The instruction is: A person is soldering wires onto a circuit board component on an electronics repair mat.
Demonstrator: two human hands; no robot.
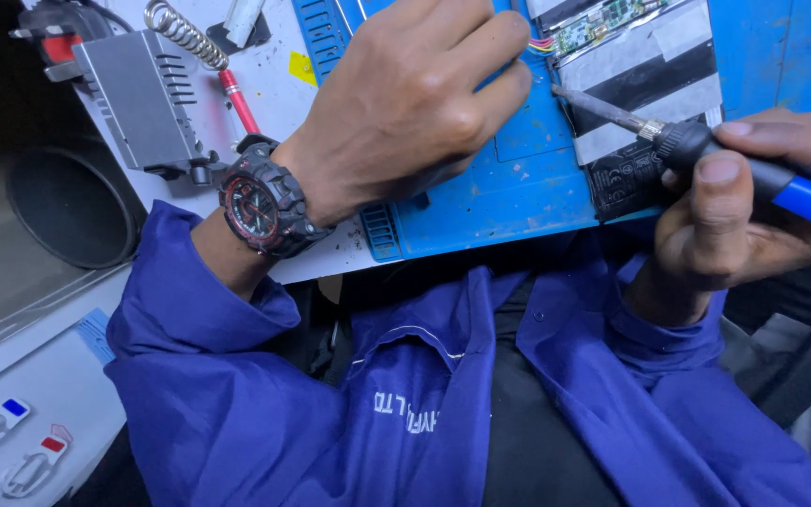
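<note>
My left hand (415, 99), with a black and red wristwatch (260, 202), reaches over the blue work mat (518, 183). Its fingertips are pinched together beside the coloured wires (542, 44) of a green circuit board (603, 23); a thin wire seems to run up from them. My right hand (734, 216) grips a soldering iron (696, 141) with a blue handle and black collar. The iron's metal tip (598, 105) points left, close to my left fingertips, over a flat silver-and-black battery pack (654, 66).
A grey metal box (143, 94), a coiled spring iron stand (180, 33) and a red-handled tool (237, 99) lie on the white table (279, 89) to the left. A dark round bin (68, 207) sits below the table edge.
</note>
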